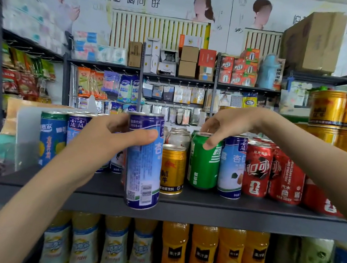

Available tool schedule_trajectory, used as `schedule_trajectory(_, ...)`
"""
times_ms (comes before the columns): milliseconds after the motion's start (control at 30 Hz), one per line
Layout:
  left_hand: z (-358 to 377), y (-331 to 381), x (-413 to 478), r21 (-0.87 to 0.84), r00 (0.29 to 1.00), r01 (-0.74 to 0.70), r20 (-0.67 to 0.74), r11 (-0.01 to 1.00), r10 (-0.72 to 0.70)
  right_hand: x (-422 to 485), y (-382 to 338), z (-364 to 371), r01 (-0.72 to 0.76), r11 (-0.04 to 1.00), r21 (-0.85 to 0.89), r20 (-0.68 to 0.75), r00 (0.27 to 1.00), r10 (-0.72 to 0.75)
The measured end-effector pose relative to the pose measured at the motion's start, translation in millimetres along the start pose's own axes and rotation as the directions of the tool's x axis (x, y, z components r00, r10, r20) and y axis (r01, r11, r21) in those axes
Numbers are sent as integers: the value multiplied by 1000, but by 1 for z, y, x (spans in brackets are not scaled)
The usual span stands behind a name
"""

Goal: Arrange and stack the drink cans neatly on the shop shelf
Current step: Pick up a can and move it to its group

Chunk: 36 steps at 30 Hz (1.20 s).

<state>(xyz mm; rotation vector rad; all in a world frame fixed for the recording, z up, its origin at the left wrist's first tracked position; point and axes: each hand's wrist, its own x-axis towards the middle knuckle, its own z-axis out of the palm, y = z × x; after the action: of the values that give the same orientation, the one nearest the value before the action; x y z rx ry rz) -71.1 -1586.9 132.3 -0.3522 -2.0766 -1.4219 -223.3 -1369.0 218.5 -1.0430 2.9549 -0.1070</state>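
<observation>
While the right hand pinches the green can at its top, thumb on the side wall and fingers curled over the rim, the can stands upright on the dark shelf. Left hand grips a tall blue-and-white can, thumb across the front and fingers wrapped behind. This can is left of the green can and nearer the camera, upright with a slight tilt, and its base hangs in front of the shelf's front edge. A short gold can stands just left of the green can, between it and the held can. Silver-topped cans sit behind the gold one. Just right of the green can stands another blue-and-white can, then red cola cans. Far left of the green can is a blue lemon-print can. Up and right of the green can are stacked large gold cans. Below it, on the lower level, is a row of orange juice bottles.
</observation>
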Motion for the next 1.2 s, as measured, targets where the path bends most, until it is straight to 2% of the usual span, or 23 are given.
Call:
schedule_trajectory(200,9,-2,0,10,1000,9,13,1000,-9,3,1,1,40,999,-33,83,996,-37)
schedule_trajectory(367,15,-3,-1,3,999,21,-30,1000,-21,0,7,2,72,997,-26,104,992,-69)
schedule_trajectory(400,16,-2,-2,2,999,29,-32,1000,-29,-3,7,3,73,996,-43,77,995,-69)
schedule_trajectory(467,18,-1,-5,-9,998,42,-36,999,-42,-10,6,4,115,991,-73,-65,991,-120)
schedule_trajectory(567,17,4,-11,-9,995,71,-65,997,-71,-30,-12,10,236,968,-85,-329,911,-251)
schedule_trajectory(633,14,7,-15,22,992,98,-80,995,-96,-41,-31,17,358,933,18,-408,855,-321)
schedule_trajectory(733,6,10,-22,56,989,120,-97,991,-114,-50,-63,28,524,797,301,-382,832,-402)
schedule_trajectory(800,-1,11,-29,127,988,129,-96,983,-117,-49,-81,33,548,731,407,-354,832,-427)
schedule_trajectory(900,-17,8,-40,250,990,131,-81,959,-114,-40,-111,41,539,732,417,-286,842,-457)
schedule_trajectory(1000,-44,2,-47,268,989,133,-94,954,-111,-25,-146,46,541,739,401,-239,841,-486)
schedule_trajectory(1100,-78,-2,-47,234,991,115,-100,965,-94,-10,-179,47,536,721,438,-284,844,-455)
schedule_trajectory(1200,-110,-12,-40,143,986,96,-151,985,-75,7,-210,44,513,691,509,-370,855,-362)
